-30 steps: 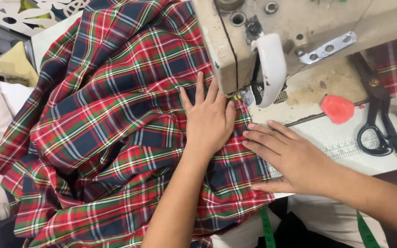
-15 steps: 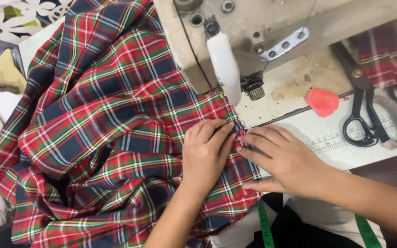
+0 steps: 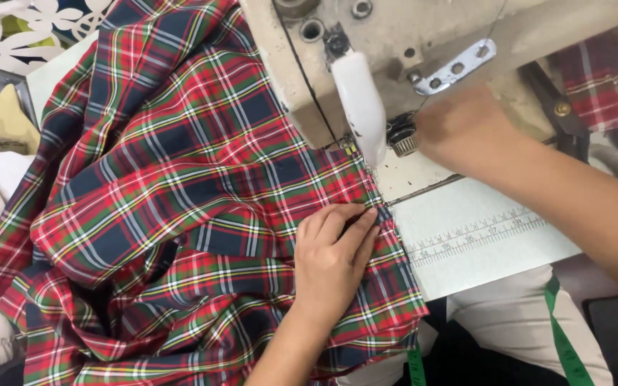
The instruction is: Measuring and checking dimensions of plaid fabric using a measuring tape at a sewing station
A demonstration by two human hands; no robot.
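Head view. Plaid fabric: spread across bench, seam edge running toward the sewing machine foot. Left hand: flat, fingers together, pressing fabric just short of the foot; nearer hand. Right hand: blurred beside machine head, grip cannot be told.

A pale table with a printed ruler strip along its edge fills the right middle. Above the table rises a worn cream sewing machine, and right of it lie black scissors beside a plaid scrap. Far left of the table sit a white cut-out panel and yellowish cloth; the light is even.
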